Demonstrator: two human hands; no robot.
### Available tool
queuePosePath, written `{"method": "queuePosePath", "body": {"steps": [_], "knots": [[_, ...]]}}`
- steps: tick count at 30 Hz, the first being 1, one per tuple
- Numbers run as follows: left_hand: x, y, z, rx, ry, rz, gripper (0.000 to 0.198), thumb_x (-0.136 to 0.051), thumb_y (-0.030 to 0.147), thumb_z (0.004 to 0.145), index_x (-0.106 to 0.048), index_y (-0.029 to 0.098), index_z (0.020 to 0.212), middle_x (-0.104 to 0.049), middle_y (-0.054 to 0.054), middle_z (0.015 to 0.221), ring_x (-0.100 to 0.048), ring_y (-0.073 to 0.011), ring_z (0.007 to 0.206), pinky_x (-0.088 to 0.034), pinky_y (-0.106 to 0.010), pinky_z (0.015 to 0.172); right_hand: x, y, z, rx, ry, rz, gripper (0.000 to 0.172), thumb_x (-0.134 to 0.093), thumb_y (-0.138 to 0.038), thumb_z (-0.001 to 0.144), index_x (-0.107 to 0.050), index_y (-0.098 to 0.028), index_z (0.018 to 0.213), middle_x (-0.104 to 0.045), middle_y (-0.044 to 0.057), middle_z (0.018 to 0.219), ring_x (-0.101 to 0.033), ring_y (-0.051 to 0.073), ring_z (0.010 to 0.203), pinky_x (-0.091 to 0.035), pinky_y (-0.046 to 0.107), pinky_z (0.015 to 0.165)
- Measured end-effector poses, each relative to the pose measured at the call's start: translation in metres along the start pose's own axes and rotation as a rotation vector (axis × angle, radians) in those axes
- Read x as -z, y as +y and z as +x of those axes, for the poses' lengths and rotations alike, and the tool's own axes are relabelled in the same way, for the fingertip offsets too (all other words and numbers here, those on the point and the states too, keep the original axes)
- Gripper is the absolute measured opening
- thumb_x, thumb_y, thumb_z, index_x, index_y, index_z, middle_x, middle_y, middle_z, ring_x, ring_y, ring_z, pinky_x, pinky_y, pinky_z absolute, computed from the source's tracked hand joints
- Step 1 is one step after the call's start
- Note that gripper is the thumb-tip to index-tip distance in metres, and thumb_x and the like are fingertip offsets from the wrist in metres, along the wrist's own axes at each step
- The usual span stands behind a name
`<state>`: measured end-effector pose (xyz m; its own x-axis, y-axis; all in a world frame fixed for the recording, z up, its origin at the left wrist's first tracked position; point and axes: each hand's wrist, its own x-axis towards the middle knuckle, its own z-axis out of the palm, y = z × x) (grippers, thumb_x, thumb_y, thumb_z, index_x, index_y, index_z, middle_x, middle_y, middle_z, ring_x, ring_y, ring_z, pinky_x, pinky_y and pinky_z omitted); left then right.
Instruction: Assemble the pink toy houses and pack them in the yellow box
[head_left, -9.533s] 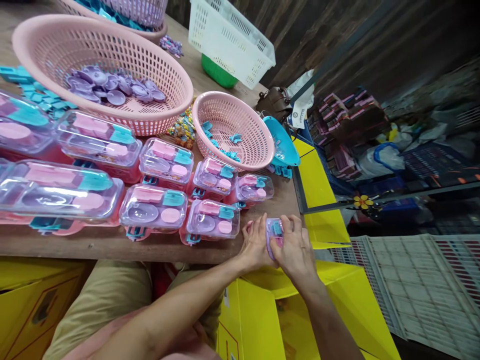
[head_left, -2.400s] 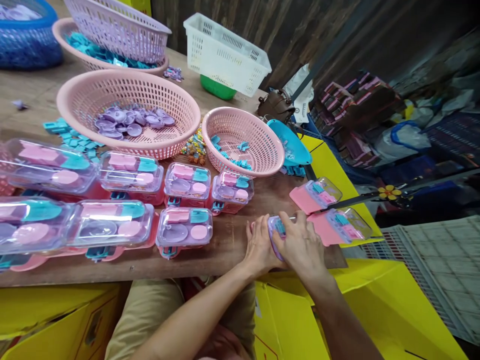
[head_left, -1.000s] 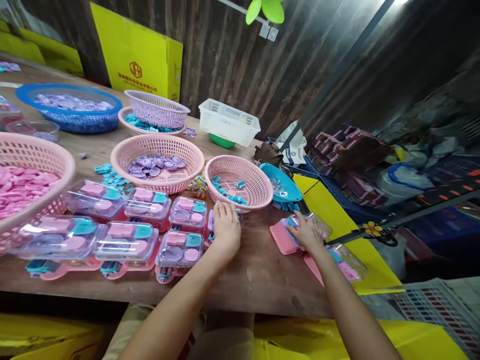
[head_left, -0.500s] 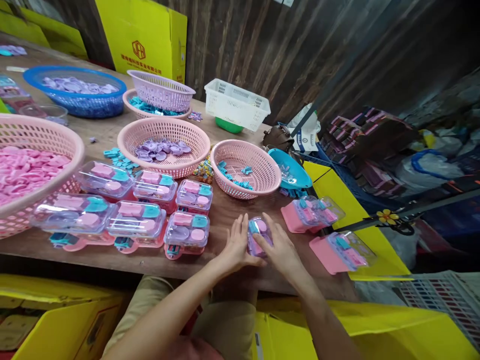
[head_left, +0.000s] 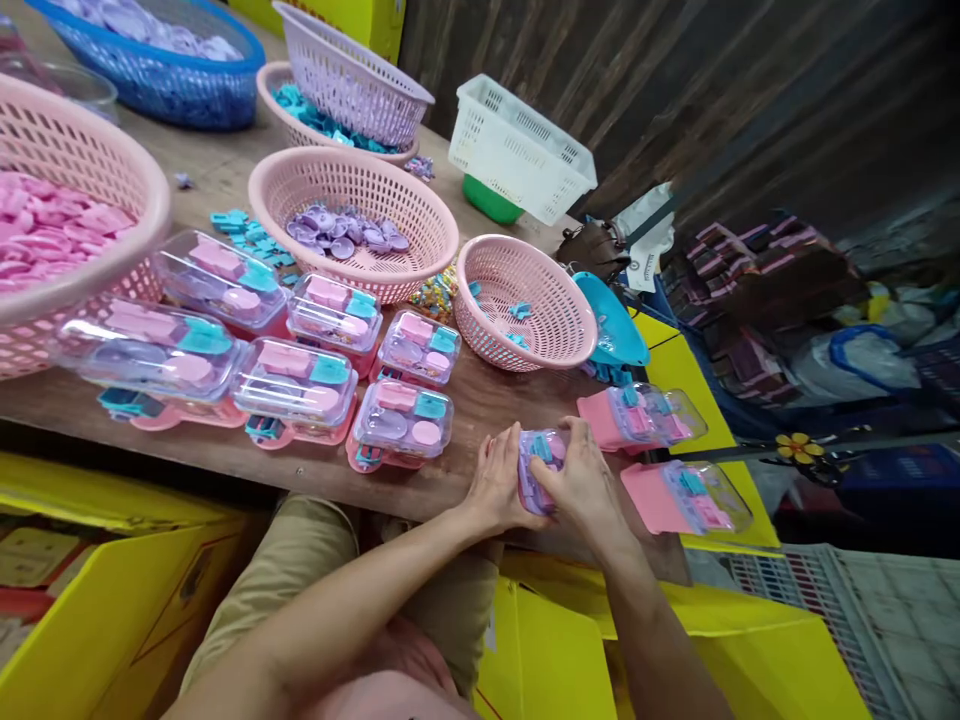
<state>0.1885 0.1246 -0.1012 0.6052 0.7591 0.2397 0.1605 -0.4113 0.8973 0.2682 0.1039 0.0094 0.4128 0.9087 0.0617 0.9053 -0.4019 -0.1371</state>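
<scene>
Between my two hands, near the table's front edge, is a small toy case (head_left: 537, 470) with lilac, pink and blue pieces inside. My left hand (head_left: 498, 482) lies along its left side, fingers together and pressed to it. My right hand (head_left: 583, 478) grips the right side, with its thumb over the case. To the left stand several clear-lidded pink toy cases, the nearest one (head_left: 401, 425) holding pink, blue and lilac pieces. Right of my hands, an open pink case (head_left: 679, 497) lies beside another open case (head_left: 637, 418).
A pink basket (head_left: 465, 330) with a few blue pieces stands behind my hands. Another basket (head_left: 266, 200) holds lilac pieces; a larger one (head_left: 154, 215) holds pink pieces. At the back is a white basket (head_left: 517, 150). Below the table edge are yellow cartons (head_left: 555, 640).
The view has shifted and tilted downward. Both hands stay around the toy case, and my right hand's fingers have curled closer around its far right edge.
</scene>
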Motion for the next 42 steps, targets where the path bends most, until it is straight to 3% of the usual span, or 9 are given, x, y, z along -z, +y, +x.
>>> {"method": "queuePosePath", "body": {"steps": [5, 17, 23, 30, 34, 38, 40, 42], "knots": [[0.001, -0.002, 0.001, -0.020, 0.037, 0.007, 0.119, -0.073, 0.048, 0.044, -0.013, 0.004, 0.137, -0.037, -0.024, 0.134, -0.034, -0.0325, 0.126, -0.018, -0.052, 0.107, 0.003, -0.010, -0.005, 0.092, 0.032, -0.182, 0.039, -0.049, -0.025, 0.076, -0.051, -0.020, 0.114, -0.049, 0.011, 0.116, -0.051, 0.025, 0.097, -0.044, 0.037, 0.080], [0.009, 0.002, 0.003, -0.033, -0.004, -0.022, 0.119, -0.075, 0.048, 0.040, -0.018, 0.008, 0.137, -0.041, -0.023, 0.132, -0.038, -0.0334, 0.123, -0.027, -0.050, 0.101, 0.013, -0.037, -0.016, 0.006, -0.057, -0.574, 0.038, -0.047, -0.028, 0.081, -0.055, -0.023, 0.118, -0.052, 0.013, 0.118, -0.052, 0.030, 0.088, -0.041, 0.038, 0.066], [0.005, -0.004, 0.003, -0.060, 0.036, -0.050, 0.102, -0.068, 0.042, 0.053, -0.019, 0.007, 0.135, -0.041, -0.021, 0.132, -0.038, -0.0286, 0.123, -0.029, -0.046, 0.099, 0.011, -0.048, -0.015, 0.044, -0.017, -0.664, 0.030, -0.045, -0.027, 0.082, -0.059, -0.023, 0.109, -0.054, 0.014, 0.108, -0.050, 0.030, 0.084, -0.035, 0.038, 0.065], [0.013, -0.001, 0.003, -0.056, 0.023, -0.085, 0.074, -0.057, 0.033, 0.068, -0.027, 0.016, 0.133, -0.043, -0.013, 0.133, -0.038, -0.0223, 0.123, -0.029, -0.041, 0.100, 0.006, -0.060, -0.014, 0.074, -0.032, -0.694, 0.023, -0.044, -0.018, 0.082, -0.060, -0.023, 0.099, -0.053, 0.014, 0.109, -0.049, 0.030, 0.086, -0.033, 0.038, 0.067], [0.012, -0.001, 0.005, -0.030, 0.002, -0.094, 0.100, -0.069, 0.041, 0.053, -0.021, 0.012, 0.136, -0.040, -0.017, 0.134, -0.037, -0.0281, 0.124, -0.028, -0.045, 0.102, 0.009, -0.047, -0.004, 0.062, -0.092, -0.673, 0.024, -0.048, -0.024, 0.081, -0.058, -0.023, 0.103, -0.055, 0.011, 0.107, -0.051, 0.028, 0.085, -0.036, 0.037, 0.067], [0.007, 0.008, 0.003, 0.028, -0.032, -0.088, 0.121, -0.077, 0.040, 0.043, -0.011, 0.007, 0.139, -0.035, -0.023, 0.136, -0.032, -0.0339, 0.128, -0.024, -0.051, 0.105, 0.008, -0.026, -0.001, 0.049, -0.134, -0.407, 0.035, -0.049, -0.028, 0.079, -0.051, -0.021, 0.113, -0.052, 0.009, 0.114, -0.054, 0.024, 0.087, -0.042, 0.035, 0.068], [0.018, 0.018, -0.003, 0.058, -0.089, -0.062, 0.122, -0.077, 0.035, 0.046, -0.005, 0.003, 0.139, -0.028, -0.027, 0.139, -0.026, -0.0365, 0.131, -0.026, -0.053, 0.105, 0.004, -0.017, -0.008, 0.022, -0.035, -0.321, 0.044, -0.049, -0.033, 0.080, -0.045, -0.019, 0.121, -0.048, 0.012, 0.119, -0.054, 0.026, 0.093, -0.044, 0.035, 0.069], [0.048, 0.031, -0.010, 0.001, -0.158, -0.024, 0.113, -0.074, 0.028, 0.054, -0.005, 0.004, 0.140, -0.024, -0.027, 0.141, -0.023, -0.0349, 0.133, -0.032, -0.049, 0.104, 0.001, -0.003, -0.017, -0.013, 0.033, -0.294, 0.050, -0.048, -0.039, 0.081, -0.041, -0.019, 0.126, -0.047, 0.014, 0.118, -0.054, 0.028, 0.096, -0.046, 0.036, 0.068]]}}
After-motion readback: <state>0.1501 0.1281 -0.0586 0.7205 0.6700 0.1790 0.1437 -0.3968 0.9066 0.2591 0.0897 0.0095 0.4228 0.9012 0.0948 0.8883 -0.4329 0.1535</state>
